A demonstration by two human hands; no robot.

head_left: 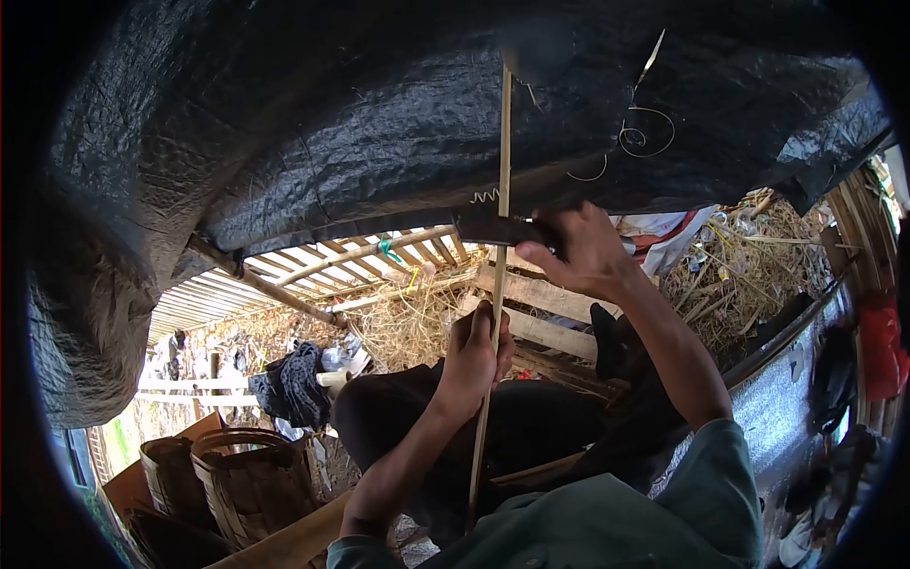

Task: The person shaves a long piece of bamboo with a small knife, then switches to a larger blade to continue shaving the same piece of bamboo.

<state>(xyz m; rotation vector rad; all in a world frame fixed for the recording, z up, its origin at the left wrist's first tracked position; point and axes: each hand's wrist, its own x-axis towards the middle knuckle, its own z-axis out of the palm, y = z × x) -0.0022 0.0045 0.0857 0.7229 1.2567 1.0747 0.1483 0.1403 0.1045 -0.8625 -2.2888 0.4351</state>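
A long, narrow strip of pale wood or bamboo (pixel 505 142) runs from near my lap up across a black plastic sheet. My left hand (pixel 471 362) is closed around its lower part, above my crossed legs. Higher up, my right hand (pixel 590 254) grips the handle of a knife (pixel 488 229), whose wide dark blade lies crosswise over the strip. A thin curled shaving (pixel 485 196) stands just above the blade. Another looped shaving (pixel 647 133) and a pointed pale sliver (pixel 650 59) are on the sheet beyond. My right fingers partly hide the handle.
The black sheet (pixel 398 123) spreads across the top and left. Wooden slats (pixel 550 296) lie under and beyond my hands, with straw (pixel 749 275) around. Woven baskets (pixel 251 484) stand at lower left, by a wooden plank (pixel 303 536). A red item (pixel 882 346) hangs at right.
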